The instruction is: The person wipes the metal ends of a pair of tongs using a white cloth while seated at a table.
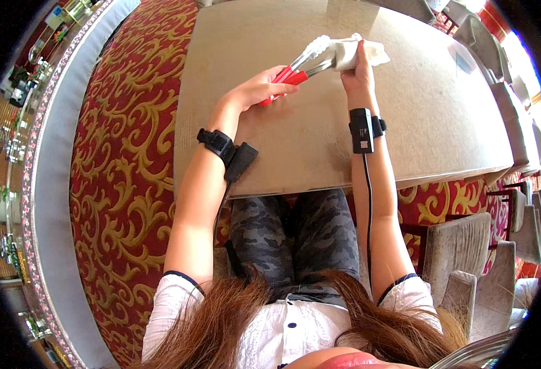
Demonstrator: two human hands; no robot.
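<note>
My left hand (257, 86) grips the red handles of a pair of metal tongs (301, 76) above the table. The two silver arms spread apart and point away to the right. A white, bumpy part (317, 47) shows along the upper arm; I cannot tell whether it is the tongs' head or a wrap. In my right hand (360, 76) is a white cloth or tissue (345, 56), pinched with the thumb on top. It meets the end of the lower arm and hides that tip. Part of the cloth sticks out past my fingers.
Below my hands lies a beige-covered table (289, 152). Grey upholstered chairs (457, 240) stand to the right. On the left, a long counter with a grey cloth skirt (58, 184) carries metal serving ware. Cables (368, 203) run from black wrist devices (362, 131) along my arms.
</note>
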